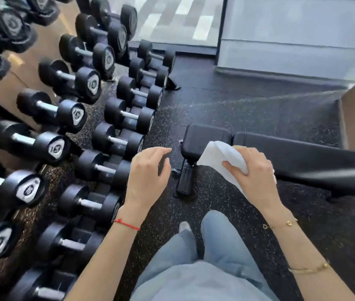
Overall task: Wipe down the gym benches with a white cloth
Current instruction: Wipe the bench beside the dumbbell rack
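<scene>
A black padded gym bench runs from the centre to the right edge, its short seat pad at the left end. My right hand grips a crumpled white cloth just in front of the gap between the seat pad and the long pad. The cloth's free corner lies over the seat pad's near edge. My left hand hovers above the floor to the left of the bench, fingers loosely bent and holding nothing.
A rack of black dumbbells fills the left side, with a lower row close to my left hand. The bench's foot stands on speckled black rubber floor. My legs in light jeans are below.
</scene>
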Available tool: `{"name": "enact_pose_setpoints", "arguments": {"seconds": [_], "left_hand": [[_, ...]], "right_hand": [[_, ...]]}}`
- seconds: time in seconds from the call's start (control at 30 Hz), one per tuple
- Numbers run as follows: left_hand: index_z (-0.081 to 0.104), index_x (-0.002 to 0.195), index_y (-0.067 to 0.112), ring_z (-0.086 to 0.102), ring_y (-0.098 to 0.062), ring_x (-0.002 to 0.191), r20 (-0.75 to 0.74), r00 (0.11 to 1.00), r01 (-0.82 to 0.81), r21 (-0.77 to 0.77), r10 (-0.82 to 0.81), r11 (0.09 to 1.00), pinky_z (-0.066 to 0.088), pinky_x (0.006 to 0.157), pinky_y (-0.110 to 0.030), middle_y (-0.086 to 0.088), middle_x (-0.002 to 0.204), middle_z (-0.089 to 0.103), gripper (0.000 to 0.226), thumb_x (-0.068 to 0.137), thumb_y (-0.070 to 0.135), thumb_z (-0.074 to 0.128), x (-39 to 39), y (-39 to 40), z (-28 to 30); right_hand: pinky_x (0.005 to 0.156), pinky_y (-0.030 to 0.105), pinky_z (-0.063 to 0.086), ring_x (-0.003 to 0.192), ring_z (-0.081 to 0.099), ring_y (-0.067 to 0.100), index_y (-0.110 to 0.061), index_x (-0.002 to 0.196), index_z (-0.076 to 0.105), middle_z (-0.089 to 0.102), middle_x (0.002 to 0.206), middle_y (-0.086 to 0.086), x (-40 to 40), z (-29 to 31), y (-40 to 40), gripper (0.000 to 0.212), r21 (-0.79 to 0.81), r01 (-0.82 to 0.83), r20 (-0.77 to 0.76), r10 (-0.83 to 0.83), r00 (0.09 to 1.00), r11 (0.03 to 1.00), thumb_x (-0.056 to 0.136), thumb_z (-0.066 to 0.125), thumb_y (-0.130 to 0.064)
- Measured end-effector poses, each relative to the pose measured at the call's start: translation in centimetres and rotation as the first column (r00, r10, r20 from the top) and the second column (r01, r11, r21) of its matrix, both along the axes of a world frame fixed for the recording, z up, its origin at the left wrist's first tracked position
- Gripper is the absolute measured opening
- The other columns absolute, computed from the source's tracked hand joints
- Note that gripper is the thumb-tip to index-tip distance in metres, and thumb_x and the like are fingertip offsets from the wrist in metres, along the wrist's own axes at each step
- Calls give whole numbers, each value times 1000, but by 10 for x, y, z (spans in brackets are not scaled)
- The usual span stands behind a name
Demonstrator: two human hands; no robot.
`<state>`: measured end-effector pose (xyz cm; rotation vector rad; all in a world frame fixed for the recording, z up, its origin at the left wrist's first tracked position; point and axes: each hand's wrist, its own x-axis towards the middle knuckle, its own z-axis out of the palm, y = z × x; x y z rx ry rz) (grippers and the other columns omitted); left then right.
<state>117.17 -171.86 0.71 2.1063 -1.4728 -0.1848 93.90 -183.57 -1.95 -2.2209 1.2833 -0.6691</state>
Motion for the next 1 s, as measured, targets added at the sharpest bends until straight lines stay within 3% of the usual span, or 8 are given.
{"name": "enact_pose_setpoints", "arguments": {"seconds": [0.2, 0.5, 0.6, 0.7, 1.0], "left_hand": [[66, 118, 12, 61, -20, 113, -16, 996, 84, 35, -84, 996, 46, 101, -44, -1, 118, 67, 26, 93, 12, 57, 36, -77, -26], [66, 119, 13, 59, -19, 115, -39, 994, 110, 92, -107, 990, 45, 101, -43, 0, 118, 66, 28, 93, 12, 56, 53, -196, -109], [66, 118, 12, 60, -21, 113, -22, 993, 120, 99, -118, 988, 46, 100, -43, -1, 117, 67, 28, 92, 11, 56, 62, -234, -159], [67, 118, 11, 61, -20, 110, -1, 992, 123, 95, -124, 988, 47, 99, -42, -2, 115, 68, 27, 93, 11, 56, 71, -266, -219], [67, 118, 12, 61, -21, 112, 25, 991, 125, 105, -128, 987, 46, 100, -44, -2, 115, 67, 28, 91, 9, 57, 85, -304, -448]], "right_hand": [[83, 33, 30, 98, 53, 23, -26, 124, 60, 63, 112, -1, 21, -20, -59, 36, 50, 83, -19, -82, 996, 995, 93, 62, -44], [76, 42, 36, 89, 57, 32, -16, 111, 65, 64, 101, 5, 45, -99, -193, 42, 56, 94, -169, -84, 982, 994, 95, 52, -53], [75, 41, 36, 89, 56, 30, -17, 106, 64, 64, 98, 4, 56, -150, -238, 50, 59, 68, -182, -56, 982, 996, 93, 41, -59], [77, 41, 36, 91, 55, 30, -18, 108, 65, 64, 99, 4, 69, -211, -279, 38, 52, 55, -182, -45, 982, 997, 98, 50, -51], [90, 46, 42, 105, 57, 28, -15, 118, 67, 66, 114, 3, 99, -431, -311, 39, 18, -118, -188, 119, 975, 993, 95, 56, -45]]}}
